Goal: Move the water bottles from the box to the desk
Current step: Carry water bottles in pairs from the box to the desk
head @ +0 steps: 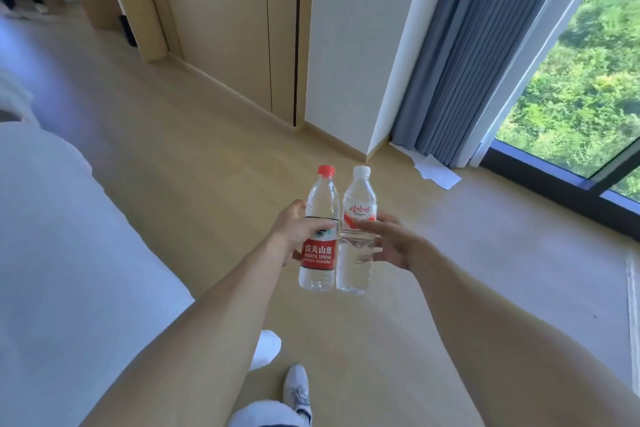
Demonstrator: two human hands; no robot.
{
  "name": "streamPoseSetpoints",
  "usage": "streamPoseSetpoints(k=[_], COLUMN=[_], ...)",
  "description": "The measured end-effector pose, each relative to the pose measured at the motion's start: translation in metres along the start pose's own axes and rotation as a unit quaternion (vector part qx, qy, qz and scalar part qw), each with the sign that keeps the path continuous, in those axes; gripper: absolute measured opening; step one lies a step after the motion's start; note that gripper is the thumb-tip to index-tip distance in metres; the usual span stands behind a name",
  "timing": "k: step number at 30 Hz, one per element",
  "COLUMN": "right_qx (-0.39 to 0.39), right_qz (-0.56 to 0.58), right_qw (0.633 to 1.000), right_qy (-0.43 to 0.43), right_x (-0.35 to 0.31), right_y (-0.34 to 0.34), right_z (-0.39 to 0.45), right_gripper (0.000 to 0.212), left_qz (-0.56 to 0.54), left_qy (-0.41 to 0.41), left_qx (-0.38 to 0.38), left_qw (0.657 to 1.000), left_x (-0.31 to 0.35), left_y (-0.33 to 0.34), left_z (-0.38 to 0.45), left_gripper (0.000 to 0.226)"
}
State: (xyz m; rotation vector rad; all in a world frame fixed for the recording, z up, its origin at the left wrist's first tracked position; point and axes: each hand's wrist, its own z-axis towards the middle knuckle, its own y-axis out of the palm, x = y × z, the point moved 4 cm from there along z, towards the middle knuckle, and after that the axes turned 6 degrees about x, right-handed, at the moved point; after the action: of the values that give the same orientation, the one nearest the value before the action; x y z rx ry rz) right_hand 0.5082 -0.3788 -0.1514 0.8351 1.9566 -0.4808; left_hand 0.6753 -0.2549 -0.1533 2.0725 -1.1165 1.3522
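- Clear plastic, red-capped bottle (319,229): held upright in the left hand (294,232), thumb curled across the front at the top edge of the red label, remaining fingers wrapped behind it and mostly hidden.
- White-capped bottle (357,229): held upright in the right hand (394,243), thumb laid across the front just below the red-and-white label, other fingers passing behind the body.
- Both bottles stand side by side between the two hands, walls touching or very nearly so; contact cannot be confirmed. Caps rise above the fingers, bases hang below them.
- Both bottles are carried in the air over the wooden floor (207,156), resting on no surface.
- Both forearms are bare and extend from the lower edge of the frame towards the bottles.
- Below the hands: one grey-white shoe (296,388) and white fabric at the person's legs.
- Left of the left hand: a white bed surface (69,236).
- Beyond the fingers: light wood wall panelling (235,28), a white pillar, and grey curtains (467,62).
- Beyond and right of the right hand: white paper sheets (437,173) on the floor at the curtain foot, and a floor-level window (588,80) showing green foliage.
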Motion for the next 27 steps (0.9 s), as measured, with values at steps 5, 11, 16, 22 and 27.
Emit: streamPoseSetpoints(k=[5, 11, 16, 22, 27], right_qx=[-0.008, -0.037, -0.081, -0.149, -0.193], right_qz=[0.001, -0.01, -0.027, -0.063, -0.105], right_qw=[1.0, 0.999, 0.996, 0.987, 0.975], right_qy=[-0.005, -0.005, 0.009, 0.023, 0.039], right_x=[-0.06, -0.117, -0.153, -0.209, -0.267], right_y=[0.003, 0.015, 0.039, 0.075, 0.105], right_z=[0.089, 0.188, 0.284, 0.412, 0.498], right_gripper=[0.042, 0.046, 0.048, 0.04, 0.039], left_qz=[0.008, 0.008, -0.009, -0.036, -0.096], left_qy=[-0.003, -0.007, -0.018, -0.033, -0.062], left_qx=[0.028, 0.078, 0.118, 0.174, 0.221], left_qw=[1.0, 0.997, 0.993, 0.984, 0.969], left_x=[0.051, 0.092, 0.113, 0.15, 0.184], left_y=[-0.021, -0.055, -0.087, -0.127, -0.161], left_z=[0.089, 0.174, 0.249, 0.351, 0.416], left_gripper=[0.045, 0.051, 0.046, 0.052, 0.063])
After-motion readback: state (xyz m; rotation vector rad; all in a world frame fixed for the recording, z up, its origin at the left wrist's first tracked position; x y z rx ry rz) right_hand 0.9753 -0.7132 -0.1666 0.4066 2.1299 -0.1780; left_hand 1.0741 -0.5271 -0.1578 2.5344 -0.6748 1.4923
